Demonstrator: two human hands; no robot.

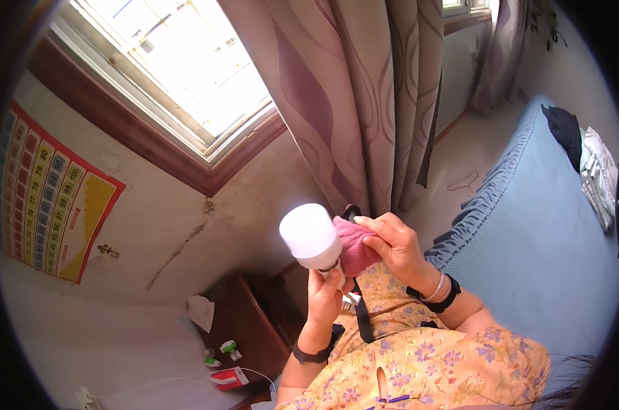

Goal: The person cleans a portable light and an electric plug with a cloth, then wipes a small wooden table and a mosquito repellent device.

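Observation:
A large white light bulb (311, 236) with a cylindrical dome is held up in front of my chest. My left hand (325, 295) is closed round its narrow lower end, thumb along the side. Pinched between the fingers and thumb of my right hand (399, 247) is a pink cloth (355, 249), which lies against or just beside the bulb's right side. The overlap hides whether the cloth touches the bulb. A dark rounded thing (351, 211) shows just behind the cloth's upper edge. Both my wrists wear black bands.
A blue-covered bed (528, 225) with a ruffled edge lies to the right, dark and pale clothes (596, 179) on it. Patterned curtains (364, 89) hang beside a window (179, 61). A brown cabinet (248, 321) stands lower left, below a colourful wall chart (56, 195); a white cable runs near it.

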